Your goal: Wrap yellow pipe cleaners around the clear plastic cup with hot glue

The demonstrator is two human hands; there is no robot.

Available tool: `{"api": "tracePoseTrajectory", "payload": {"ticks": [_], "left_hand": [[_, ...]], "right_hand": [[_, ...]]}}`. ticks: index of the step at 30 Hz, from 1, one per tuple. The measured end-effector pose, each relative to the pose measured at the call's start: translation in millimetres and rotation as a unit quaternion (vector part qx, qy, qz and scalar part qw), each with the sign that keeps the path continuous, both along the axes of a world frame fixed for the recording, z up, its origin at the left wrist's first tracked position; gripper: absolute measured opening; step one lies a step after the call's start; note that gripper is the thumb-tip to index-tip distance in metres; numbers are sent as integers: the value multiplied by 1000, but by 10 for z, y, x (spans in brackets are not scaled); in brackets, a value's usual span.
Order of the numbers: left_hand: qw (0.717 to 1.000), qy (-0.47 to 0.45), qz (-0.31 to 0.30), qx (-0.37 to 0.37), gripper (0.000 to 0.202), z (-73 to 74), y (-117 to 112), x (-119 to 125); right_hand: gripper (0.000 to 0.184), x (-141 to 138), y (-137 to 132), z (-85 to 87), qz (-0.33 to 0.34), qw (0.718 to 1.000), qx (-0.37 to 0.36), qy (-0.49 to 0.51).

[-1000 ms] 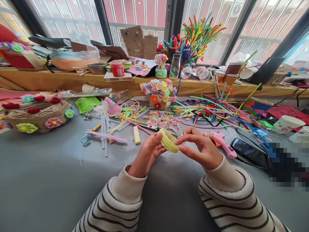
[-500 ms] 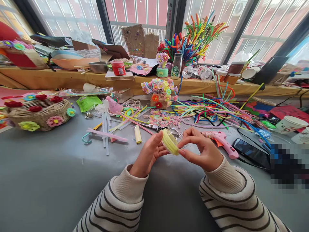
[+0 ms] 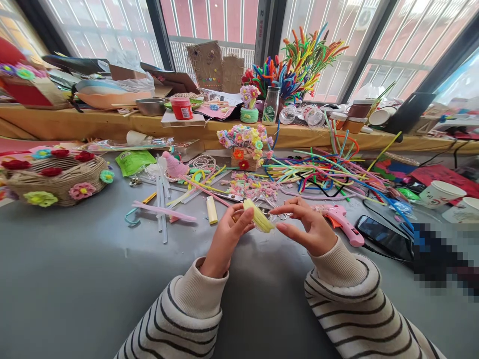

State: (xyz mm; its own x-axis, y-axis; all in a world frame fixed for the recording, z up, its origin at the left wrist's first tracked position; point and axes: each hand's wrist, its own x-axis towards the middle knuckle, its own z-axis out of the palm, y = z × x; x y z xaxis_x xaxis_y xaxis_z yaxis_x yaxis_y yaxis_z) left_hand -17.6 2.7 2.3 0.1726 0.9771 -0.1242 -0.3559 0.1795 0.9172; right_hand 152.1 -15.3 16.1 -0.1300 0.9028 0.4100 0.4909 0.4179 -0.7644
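Observation:
My left hand (image 3: 232, 234) is closed on a small round piece wrapped in fuzzy yellow pipe cleaner (image 3: 259, 218), with a clear rim showing under the yellow. The thumb presses its upper left side and the other fingers curl behind it. Just right of the piece is my right hand (image 3: 309, 227), its thumb and forefinger parted around the near edge and holding nothing; whether a fingertip still touches the yellow, I cannot tell. Behind the hands lie scissors (image 3: 236, 198) and small pink and yellow snippets (image 3: 249, 185). A pink glue gun (image 3: 346, 225) rests beyond my right hand.
A yellow lighter (image 3: 211, 210) and clear glue sticks (image 3: 160, 209) lie left of my hands. Loose pipe cleaners (image 3: 318, 172) spread at the back right. A phone (image 3: 383, 237) is at right, a flowered twine basket (image 3: 62, 184) at far left, paper cups (image 3: 441, 193) at far right.
My right fingers have parted from their pinch on the yellow piece's edge. My left hand has tilted the piece and shifted slightly left.

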Motion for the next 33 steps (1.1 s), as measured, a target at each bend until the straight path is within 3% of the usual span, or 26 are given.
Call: {"api": "tracePoseTrajectory", "payload": {"ticks": [3,7,11,15,20,27,33], "left_hand": [[1000,0,7,0,46,-24,16,14],[1000,-8,5,3,50,-73,54,-15],[998,-34,40,19,48,-87,82,-93],[994,-41,103,21,39,-93,101,-145],[988,-38,144,39,29,-95,109,-161],[983,-4,165,77,28,-107,100,-202],[984,40,151,88,34,-119,98,-204]], "right_hand": [[22,46,98,-23,-30,1000,1,-8],[19,86,163,27,-17,998,50,-41],[13,112,18,59,-18,980,142,-135],[12,151,-209,-48,43,954,176,-239],[13,211,-365,-179,41,947,171,-269],[16,310,-366,-142,8,965,157,-209],[24,261,-224,-131,-77,979,45,-183]]}}
